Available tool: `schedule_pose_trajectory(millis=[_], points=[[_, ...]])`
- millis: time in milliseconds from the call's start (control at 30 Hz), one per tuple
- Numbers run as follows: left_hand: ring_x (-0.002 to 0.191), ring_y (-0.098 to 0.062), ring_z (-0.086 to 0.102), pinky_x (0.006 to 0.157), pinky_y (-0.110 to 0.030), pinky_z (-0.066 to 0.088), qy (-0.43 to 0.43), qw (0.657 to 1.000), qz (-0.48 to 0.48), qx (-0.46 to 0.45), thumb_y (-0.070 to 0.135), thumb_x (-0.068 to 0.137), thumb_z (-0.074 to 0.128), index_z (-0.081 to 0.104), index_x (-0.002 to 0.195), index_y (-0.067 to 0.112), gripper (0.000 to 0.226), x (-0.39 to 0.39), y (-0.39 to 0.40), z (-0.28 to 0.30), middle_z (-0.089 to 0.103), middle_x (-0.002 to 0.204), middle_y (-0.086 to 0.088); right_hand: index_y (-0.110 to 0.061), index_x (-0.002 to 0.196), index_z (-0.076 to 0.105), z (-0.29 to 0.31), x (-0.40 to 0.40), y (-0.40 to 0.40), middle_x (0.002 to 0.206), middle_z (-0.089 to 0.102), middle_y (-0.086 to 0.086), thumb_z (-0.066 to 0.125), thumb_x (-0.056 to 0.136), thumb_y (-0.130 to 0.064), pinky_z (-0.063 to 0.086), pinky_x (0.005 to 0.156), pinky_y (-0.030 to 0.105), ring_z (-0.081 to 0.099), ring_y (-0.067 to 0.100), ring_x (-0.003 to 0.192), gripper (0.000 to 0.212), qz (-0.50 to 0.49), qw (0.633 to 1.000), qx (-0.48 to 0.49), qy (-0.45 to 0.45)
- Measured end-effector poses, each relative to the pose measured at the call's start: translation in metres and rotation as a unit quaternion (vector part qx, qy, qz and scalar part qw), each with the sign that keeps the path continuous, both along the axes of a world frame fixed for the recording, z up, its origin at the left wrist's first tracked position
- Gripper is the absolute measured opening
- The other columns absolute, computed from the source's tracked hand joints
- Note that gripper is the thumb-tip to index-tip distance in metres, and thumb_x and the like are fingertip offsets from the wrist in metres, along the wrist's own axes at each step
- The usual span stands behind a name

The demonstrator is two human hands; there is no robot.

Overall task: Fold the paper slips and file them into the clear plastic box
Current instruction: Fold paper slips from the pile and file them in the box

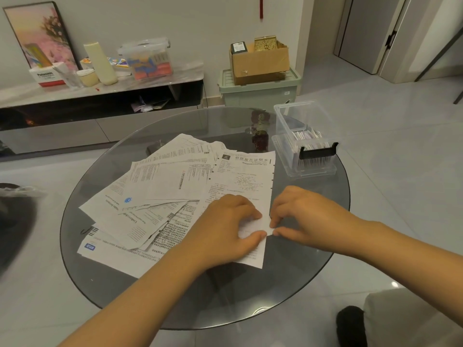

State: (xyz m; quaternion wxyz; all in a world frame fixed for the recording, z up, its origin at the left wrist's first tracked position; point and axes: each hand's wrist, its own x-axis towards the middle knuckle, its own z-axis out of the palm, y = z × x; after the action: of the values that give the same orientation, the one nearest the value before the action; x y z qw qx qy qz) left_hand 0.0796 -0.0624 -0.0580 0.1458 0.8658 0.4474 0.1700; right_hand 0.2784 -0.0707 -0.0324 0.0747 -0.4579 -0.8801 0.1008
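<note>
Both hands were down on a small folded paper slip (255, 225) near the front of the round glass table (313, 279). The left hand (225, 221) had its fingers curled over the slip's left part, thumb (253, 237) pressed along the near edge and forefinger tip at the far edge, so the slip was pinched between them. The right hand (304, 216) met it from the other side, its fingers bent and its thumb and forefinger tips nipping the slip's right end (the tips of the two hands were nearly touching). Under the slip and both sets of fingers lay a larger printed leaflet (244, 179), one of a loose spread of unfolded sheets (155, 194) fanned out to the left of the left hand. Beyond the right hand's knuckles, well apart from them, stood the clear plastic box (304, 144) at the table's far right edge, open-topped, with a black clasp on its near end and a row of folded slips standing inside it.
</note>
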Motion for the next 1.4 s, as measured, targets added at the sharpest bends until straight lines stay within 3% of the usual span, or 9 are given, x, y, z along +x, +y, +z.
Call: schedule_pose_trajectory(millis=[267, 367, 533, 600, 733, 967, 1067, 1200, 1400], points=[[0.106, -0.004, 0.048, 0.093, -0.025, 0.038, 0.008, 1.000, -0.008, -0.011, 0.070, 0.067, 0.050, 0.068, 0.107, 0.027, 0.061, -0.001, -0.001, 0.005, 0.059, 0.112, 0.013, -0.023, 0.097, 0.058, 0.000, -0.003, 0.000, 0.096, 0.060, -0.006, 0.048, 0.093, -0.030, 0.046, 0.078, 0.031, 0.052, 0.010, 0.090, 0.013, -0.014, 0.999, -0.011, 0.046], [0.099, -0.008, 0.052, 0.087, -0.028, 0.041, -0.017, 0.999, 0.022, -0.025, 0.056, 0.080, 0.058, 0.070, 0.096, 0.019, 0.042, 0.003, 0.002, 0.004, 0.063, 0.102, 0.009, -0.023, 0.094, 0.053, 0.000, -0.008, 0.002, 0.094, 0.063, -0.005, 0.049, 0.094, -0.027, 0.049, 0.076, 0.032, 0.056, 0.011, 0.083, 0.006, -0.049, 0.993, -0.059, 0.093], [0.078, -0.003, 0.047, 0.067, -0.008, 0.032, -0.061, 0.992, 0.094, -0.052, 0.032, 0.089, 0.060, 0.059, 0.079, 0.023, 0.013, 0.012, 0.008, 0.006, 0.052, 0.080, 0.017, -0.023, 0.097, 0.056, -0.004, -0.013, 0.009, 0.089, 0.067, -0.006, 0.048, 0.095, -0.028, 0.047, 0.065, 0.022, 0.058, 0.007, 0.072, 0.009, -0.125, 0.967, -0.103, 0.199], [0.077, 0.000, 0.046, 0.067, -0.005, 0.032, -0.072, 0.989, 0.112, -0.063, 0.028, 0.086, 0.064, 0.058, 0.086, 0.026, 0.006, 0.013, 0.010, 0.005, 0.048, 0.081, 0.018, -0.023, 0.101, 0.056, -0.006, -0.016, 0.010, 0.083, 0.065, -0.009, 0.054, 0.092, -0.028, 0.047, 0.063, 0.018, 0.057, 0.005, 0.069, 0.010, -0.142, 0.958, -0.119, 0.218], [0.085, 0.000, 0.049, 0.074, -0.008, 0.034, -0.078, 0.985, 0.119, -0.093, 0.023, 0.083, 0.069, 0.060, 0.110, 0.025, 0.029, 0.015, 0.014, 0.005, 0.050, 0.099, 0.013, -0.021, 0.111, 0.055, -0.013, -0.019, 0.011, 0.087, 0.061, -0.008, 0.066, 0.085, -0.026, 0.051, 0.079, 0.030, 0.055, 0.009, 0.082, 0.029, -0.151, 0.971, -0.088, 0.163], [0.089, -0.005, 0.049, 0.080, -0.017, 0.035, -0.064, 0.983, 0.127, -0.119, 0.022, 0.083, 0.069, 0.060, 0.112, 0.030, 0.031, 0.017, 0.017, 0.010, 0.048, 0.093, 0.014, -0.025, 0.117, 0.054, -0.017, -0.020, 0.015, 0.107, 0.050, -0.004, 0.067, 0.082, -0.034, 0.042, 0.083, 0.024, 0.041, 0.009, 0.095, 0.038, -0.173, 0.974, -0.067, 0.126], [0.077, -0.003, 0.052, 0.070, -0.014, 0.038, -0.107, 0.976, 0.137, -0.132, 0.019, 0.082, 0.069, 0.061, 0.098, 0.033, 0.023, 0.016, 0.017, 0.012, 0.052, 0.085, 0.013, -0.025, 0.108, 0.062, -0.015, -0.019, 0.015, 0.099, 0.048, -0.007, 0.068, 0.082, -0.033, 0.038, 0.076, 0.018, 0.044, 0.008, 0.091, 0.028, -0.179, 0.971, -0.081, 0.135], [0.064, -0.002, 0.048, 0.065, -0.011, 0.042, -0.201, 0.955, 0.144, -0.165, 0.012, 0.081, 0.071, 0.063, 0.084, 0.035, 0.025, 0.020, 0.015, 0.018, 0.053, 0.076, 0.010, -0.023, 0.079, 0.062, -0.008, -0.016, 0.018, 0.073, 0.055, -0.013, 0.069, 0.082, -0.024, 0.039, 0.056, 0.005, 0.051, 0.002, 0.064, 0.008, -0.197, 0.946, -0.120, 0.230], [0.069, -0.005, 0.066, 0.068, -0.017, 0.055, -0.364, 0.891, 0.187, -0.195, 0.012, 0.084, 0.068, 0.066, 0.093, 0.027, 0.018, 0.031, 0.018, 0.045, 0.066, 0.088, 0.004, -0.019, 0.085, 0.061, 0.018, -0.007, 0.019, 0.073, 0.064, -0.002, 0.067, 0.084, -0.017, 0.043, 0.056, 0.009, 0.056, 0.008, 0.064, 0.007, -0.210, 0.901, -0.109, 0.364]])
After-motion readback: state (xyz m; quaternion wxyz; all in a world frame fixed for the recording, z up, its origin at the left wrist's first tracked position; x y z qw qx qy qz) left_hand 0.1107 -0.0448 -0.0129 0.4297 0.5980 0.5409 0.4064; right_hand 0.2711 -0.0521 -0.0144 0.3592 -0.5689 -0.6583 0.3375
